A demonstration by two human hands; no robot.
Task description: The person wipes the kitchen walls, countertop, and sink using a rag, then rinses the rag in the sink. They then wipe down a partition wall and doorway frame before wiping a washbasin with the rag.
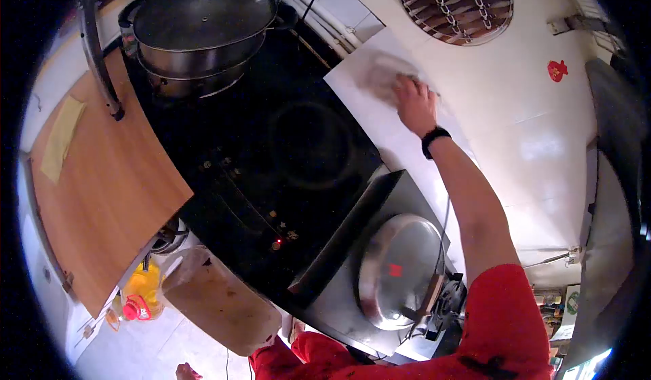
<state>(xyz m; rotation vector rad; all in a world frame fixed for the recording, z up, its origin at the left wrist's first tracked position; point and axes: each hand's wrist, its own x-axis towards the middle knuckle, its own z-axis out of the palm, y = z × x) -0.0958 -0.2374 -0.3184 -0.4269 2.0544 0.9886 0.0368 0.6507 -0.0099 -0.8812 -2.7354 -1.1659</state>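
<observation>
My right hand point(416, 105), with a black band on the wrist, reaches up to a pale, glossy panel point(369, 102) beside the cooktop. Its fingers are curled over a greyish, blurred cloth point(386, 74) pressed against that panel. The cloth's edges are smeared, so its shape is unclear. Low at the bottom edge, a small skin-toned part, perhaps my left hand point(186, 372), is cut off by the frame. Its fingers cannot be made out.
A lidded steel steamer pot point(203, 24) stands on the black cooktop point(271, 142), where a red light glows. Nearby are a round metal lid point(400, 271), a wooden board point(108, 183), a dirty plastic bin point(220, 302), an oil bottle point(142, 292) and a woven round mat point(458, 7).
</observation>
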